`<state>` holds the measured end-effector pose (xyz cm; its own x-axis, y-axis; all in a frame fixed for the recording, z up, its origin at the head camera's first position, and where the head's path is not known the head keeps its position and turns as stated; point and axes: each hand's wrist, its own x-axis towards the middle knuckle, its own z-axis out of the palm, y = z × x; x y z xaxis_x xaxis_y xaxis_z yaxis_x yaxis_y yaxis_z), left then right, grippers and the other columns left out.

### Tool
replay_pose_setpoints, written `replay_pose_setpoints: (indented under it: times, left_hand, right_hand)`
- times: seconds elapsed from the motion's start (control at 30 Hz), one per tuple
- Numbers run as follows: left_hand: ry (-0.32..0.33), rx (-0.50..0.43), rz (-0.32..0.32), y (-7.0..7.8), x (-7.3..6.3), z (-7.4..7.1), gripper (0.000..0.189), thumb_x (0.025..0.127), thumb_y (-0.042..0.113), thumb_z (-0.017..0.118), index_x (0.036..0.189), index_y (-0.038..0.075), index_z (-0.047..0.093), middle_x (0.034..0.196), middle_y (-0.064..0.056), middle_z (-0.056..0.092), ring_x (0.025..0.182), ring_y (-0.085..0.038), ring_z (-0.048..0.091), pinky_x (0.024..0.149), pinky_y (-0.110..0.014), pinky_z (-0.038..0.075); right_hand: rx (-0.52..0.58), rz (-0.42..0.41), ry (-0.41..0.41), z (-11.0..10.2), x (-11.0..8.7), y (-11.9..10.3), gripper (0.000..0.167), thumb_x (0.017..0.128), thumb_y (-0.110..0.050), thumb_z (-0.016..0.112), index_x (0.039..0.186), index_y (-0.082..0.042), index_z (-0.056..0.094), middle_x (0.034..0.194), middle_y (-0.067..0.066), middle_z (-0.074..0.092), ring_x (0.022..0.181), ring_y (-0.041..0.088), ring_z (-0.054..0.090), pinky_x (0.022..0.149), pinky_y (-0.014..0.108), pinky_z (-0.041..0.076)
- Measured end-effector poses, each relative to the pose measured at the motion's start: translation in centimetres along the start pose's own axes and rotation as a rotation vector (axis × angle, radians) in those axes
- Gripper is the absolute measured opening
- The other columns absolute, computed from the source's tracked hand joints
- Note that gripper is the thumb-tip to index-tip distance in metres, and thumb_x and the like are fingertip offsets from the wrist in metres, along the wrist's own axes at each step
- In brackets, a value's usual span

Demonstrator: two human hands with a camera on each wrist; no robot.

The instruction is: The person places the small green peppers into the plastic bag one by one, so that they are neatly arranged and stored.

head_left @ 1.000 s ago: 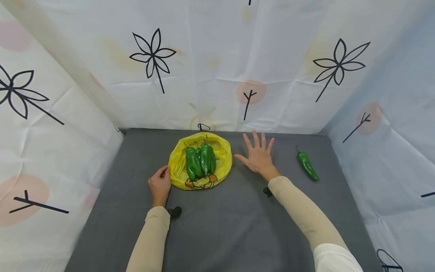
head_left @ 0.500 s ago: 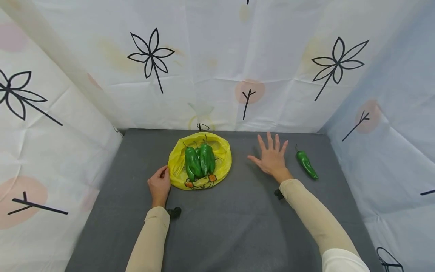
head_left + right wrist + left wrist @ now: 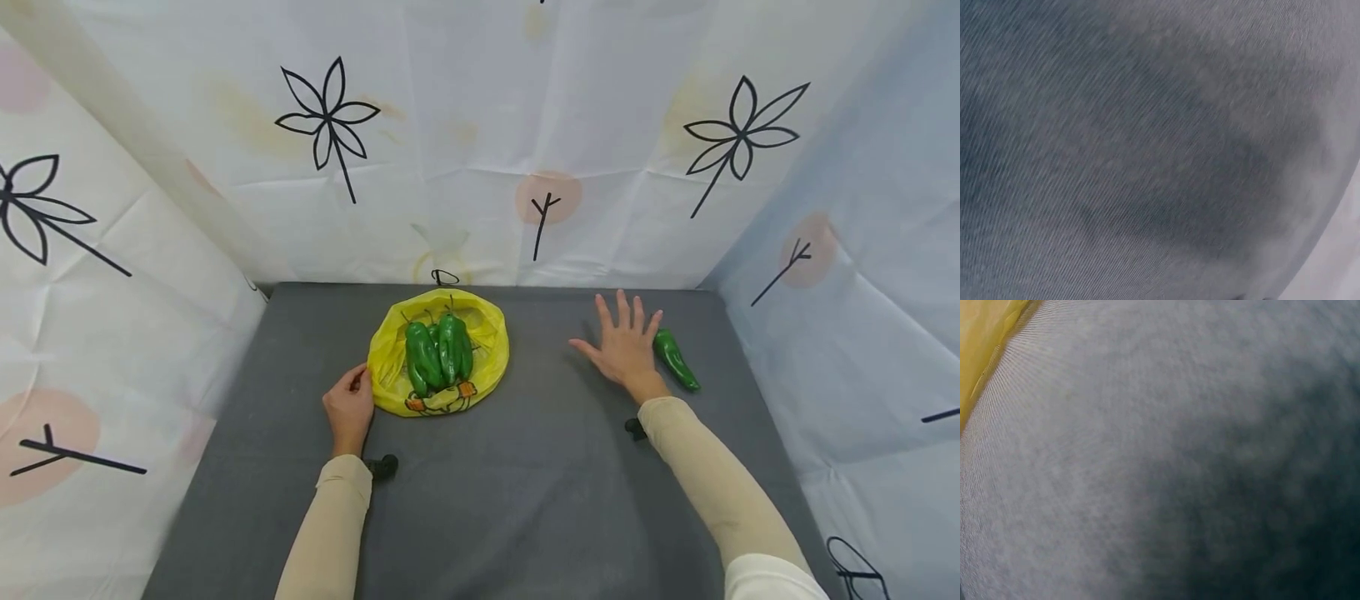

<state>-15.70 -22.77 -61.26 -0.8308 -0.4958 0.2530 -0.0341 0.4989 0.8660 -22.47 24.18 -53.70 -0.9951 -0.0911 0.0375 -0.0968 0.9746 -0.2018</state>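
Observation:
A yellow plastic bag [image 3: 491,354] with its rim spread round lies left of the table's middle, and several green peppers [image 3: 450,348] sit in it. At the bag's left edge my left hand [image 3: 349,410] pinches the rim between thumb and curled fingers. To the right, my right hand [image 3: 624,350] is held over the table with fingers spread and straight, holding nothing. Just beyond its little finger lies a single green pepper [image 3: 677,360], its stem end partly hidden by the hand. A corner of the yellow bag [image 3: 982,344] shows in the left wrist view.
The dark grey table [image 3: 510,492] is bounded by white cloth walls [image 3: 450,167] with flower and twig drawings at the back and both sides. Only grey cloth [image 3: 1147,156] and a pale edge appear in the right wrist view.
My right hand has moved right, away from the bag and up to the single pepper, fingers still spread. The left hand stays on the bag's rim.

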Motion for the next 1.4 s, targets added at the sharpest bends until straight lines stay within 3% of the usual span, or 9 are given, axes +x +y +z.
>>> replay_pose_setpoints:
  times: [0.47,0.77,1.13,1.4]
  left_hand:
    - [-0.011,-0.011,0.002,-0.2,-0.3,-0.1,0.022,0.099,0.018,0.068,0.112,0.005,0.079,0.092,-0.017,0.077,0.072,-0.009,0.058,0.064,-0.004,0.039]
    - [-0.008,0.002,0.004,0.0,-0.1,-0.2,0.023,0.100,0.018,0.067,0.113,0.003,0.079,0.095,-0.018,0.078,0.075,-0.020,0.062,0.065,-0.002,0.037]
    - [-0.009,0.007,-0.002,0.0,0.0,-0.2,0.024,0.100,0.020,0.067,0.113,0.004,0.078,0.096,-0.018,0.078,0.076,-0.023,0.064,0.065,-0.001,0.037]
    - [-0.008,0.004,-0.005,0.2,-0.2,-0.2,0.023,0.100,0.019,0.067,0.113,0.003,0.078,0.095,-0.018,0.078,0.077,-0.025,0.065,0.065,-0.001,0.036]
  right_hand:
    - [0.017,0.042,0.008,-0.5,-1.6,3.9,0.101,0.093,-0.060,0.065,0.166,-0.015,0.012,0.169,0.028,0.004,0.153,0.056,0.002,0.115,0.079,-0.006]
    - [0.029,0.091,-0.014,-1.1,-2.8,6.4,0.100,0.095,-0.054,0.066,0.164,-0.007,0.012,0.166,0.034,0.004,0.150,0.061,0.004,0.114,0.081,-0.003]
    - [0.066,0.157,-0.047,-1.3,-3.2,7.8,0.099,0.097,-0.050,0.065,0.164,-0.004,0.009,0.163,0.039,0.008,0.147,0.063,0.008,0.116,0.078,0.006]
    - [0.088,0.229,-0.077,-1.3,-3.7,8.5,0.095,0.100,-0.042,0.063,0.163,-0.001,0.005,0.159,0.043,0.012,0.143,0.066,0.015,0.113,0.076,0.018]
